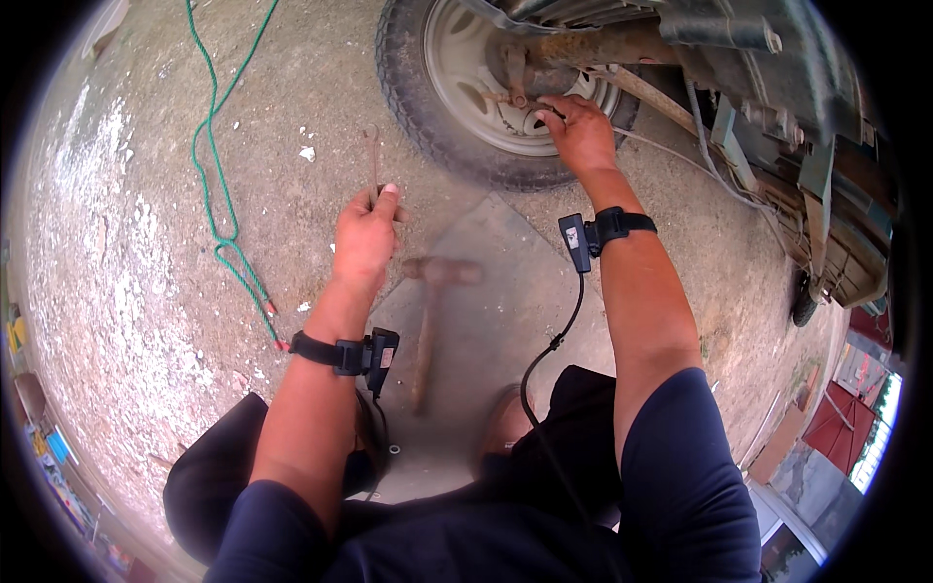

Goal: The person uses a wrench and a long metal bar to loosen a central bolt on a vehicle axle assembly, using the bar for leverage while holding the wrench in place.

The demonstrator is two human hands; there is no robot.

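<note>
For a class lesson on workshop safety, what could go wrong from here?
The right hand reaches in at the metal linkage by the wheel, so fingers might be pinched if something shifts. The black cable hanging from the right wristband could snag. The hammer in front of the person might be stepped on.

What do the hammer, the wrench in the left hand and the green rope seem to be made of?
Hammer: head likely rusted steel, dull red-brown; handle probably bare wood, tan, though blur hides any grain.
Wrench in the left hand: likely steel, slim and straight, with a dull, rust-brown surface.
Green rope: probably synthetic fibre, judging by its bright, even colour; which fibre can't be told.
</note>
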